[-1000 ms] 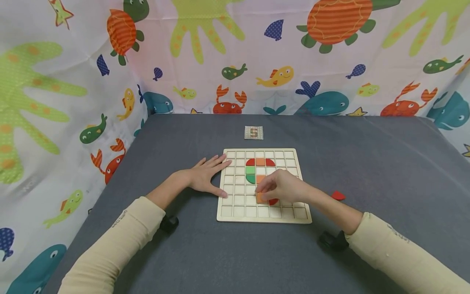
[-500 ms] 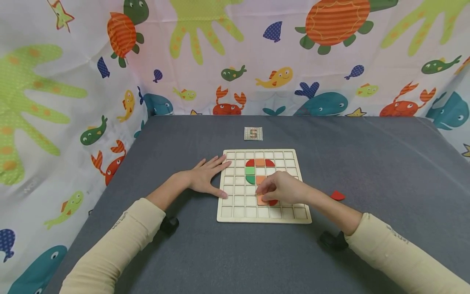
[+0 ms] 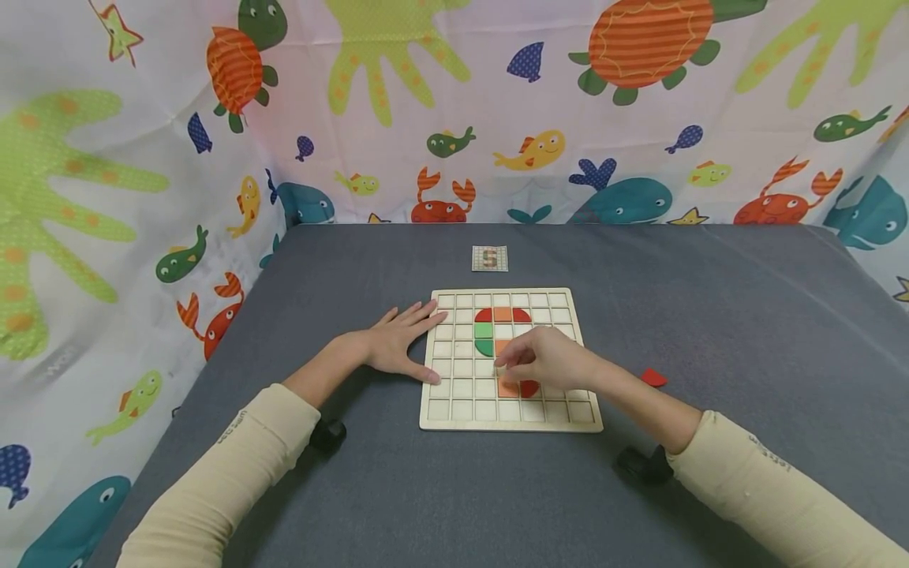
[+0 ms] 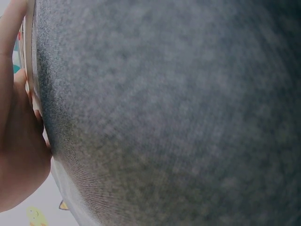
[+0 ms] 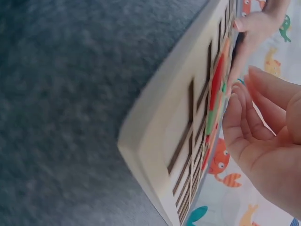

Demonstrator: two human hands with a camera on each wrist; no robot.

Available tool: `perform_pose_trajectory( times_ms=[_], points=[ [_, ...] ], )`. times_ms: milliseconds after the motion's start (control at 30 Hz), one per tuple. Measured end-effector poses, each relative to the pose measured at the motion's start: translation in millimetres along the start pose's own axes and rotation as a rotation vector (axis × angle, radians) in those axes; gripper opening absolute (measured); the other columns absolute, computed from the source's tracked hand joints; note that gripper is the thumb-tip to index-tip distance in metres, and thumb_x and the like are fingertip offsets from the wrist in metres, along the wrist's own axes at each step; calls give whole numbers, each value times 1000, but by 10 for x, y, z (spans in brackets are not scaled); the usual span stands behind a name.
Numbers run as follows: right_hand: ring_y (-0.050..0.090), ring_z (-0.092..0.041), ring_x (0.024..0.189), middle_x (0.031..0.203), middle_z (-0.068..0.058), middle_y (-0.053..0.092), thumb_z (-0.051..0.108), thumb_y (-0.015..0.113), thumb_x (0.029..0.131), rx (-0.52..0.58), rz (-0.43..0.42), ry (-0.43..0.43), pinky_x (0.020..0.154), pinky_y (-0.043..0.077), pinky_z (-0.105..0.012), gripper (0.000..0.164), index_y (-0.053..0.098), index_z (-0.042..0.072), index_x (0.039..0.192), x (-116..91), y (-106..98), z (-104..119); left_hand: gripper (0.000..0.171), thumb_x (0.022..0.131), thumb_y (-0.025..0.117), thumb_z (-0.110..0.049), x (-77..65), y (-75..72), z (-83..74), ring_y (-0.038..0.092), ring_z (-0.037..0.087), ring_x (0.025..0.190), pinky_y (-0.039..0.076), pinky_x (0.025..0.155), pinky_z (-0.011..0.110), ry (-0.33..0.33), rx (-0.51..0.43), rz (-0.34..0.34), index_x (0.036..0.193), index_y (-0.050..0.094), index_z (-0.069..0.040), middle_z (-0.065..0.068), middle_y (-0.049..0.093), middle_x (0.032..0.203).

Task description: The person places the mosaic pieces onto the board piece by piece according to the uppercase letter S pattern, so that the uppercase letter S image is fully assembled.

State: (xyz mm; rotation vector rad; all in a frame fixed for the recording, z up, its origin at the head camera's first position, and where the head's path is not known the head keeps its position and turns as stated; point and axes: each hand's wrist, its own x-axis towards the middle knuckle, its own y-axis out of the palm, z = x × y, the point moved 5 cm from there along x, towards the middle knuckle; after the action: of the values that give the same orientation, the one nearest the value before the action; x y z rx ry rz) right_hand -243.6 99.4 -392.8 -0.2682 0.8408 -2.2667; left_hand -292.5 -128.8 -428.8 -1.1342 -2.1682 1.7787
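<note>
A light wooden grid board [image 3: 461,410] lies on the grey cloth. My left hand [image 3: 387,345] rests spread at its left edge, fingertips and thumb on the frame. My right hand [image 3: 550,359] hovers over the board's middle, fingers bent, with no piece visible between them. Right below its fingertips sits an orange square tile [image 3: 508,388], beside a red rounded tile [image 3: 529,388]. Farther up are another orange square [image 3: 503,315] between two red rounded tiles, a light green square [image 3: 484,330] and a dark green rounded tile [image 3: 484,347]. In the right wrist view, a light green tile [image 5: 210,121] shows near the red one.
A loose red tile [image 3: 654,378] lies on the cloth right of the board, near the right forearm. Behind the board is a small card [image 3: 490,259] printed with a coloured grid pattern. A sea-animal curtain [image 3: 390,102] hangs at the back and left.
My right fingers have lifted slightly off the lower orange tile, which now shows more fully and sits slightly farther right, against the red tile. The left hand has not moved.
</note>
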Motion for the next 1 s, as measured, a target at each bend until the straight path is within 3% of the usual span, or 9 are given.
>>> perform_pose_trajectory(
  times_ms=[367,633,833,1000],
  points=[
    [64,-23,90,104,-9,68,24,63,94,165,-98,161,80,51,-37,29,69,3,113,-86,-253,-77,111,75,61,-73,-2,7,9,-8,22,144,-2,111,52,-16,25,2,155,2,-25,-1,-10,159],
    [59,-34,94,104,-19,64,28,54,99,309,-134,246,86,49,-44,39,61,-3,122,-192,-390,-202,110,75,62,-72,-16,0,-19,-9,22,143,-3,111,52,-19,17,9,155,1,-26,-1,-10,159],
    [59,-36,100,110,-23,62,41,53,98,403,-172,294,86,50,-37,54,58,-6,125,-294,-476,-304,110,75,62,-71,-14,2,-31,-8,22,144,-3,111,52,-14,16,10,155,2,-25,0,-10,159],
    [59,-30,100,113,-24,59,42,51,98,467,-210,325,84,50,-29,58,55,-8,127,-418,-569,-364,110,75,62,-72,-18,-5,-30,-8,22,144,-2,111,52,-15,18,5,155,2,-25,0,-9,159]
  ],
)
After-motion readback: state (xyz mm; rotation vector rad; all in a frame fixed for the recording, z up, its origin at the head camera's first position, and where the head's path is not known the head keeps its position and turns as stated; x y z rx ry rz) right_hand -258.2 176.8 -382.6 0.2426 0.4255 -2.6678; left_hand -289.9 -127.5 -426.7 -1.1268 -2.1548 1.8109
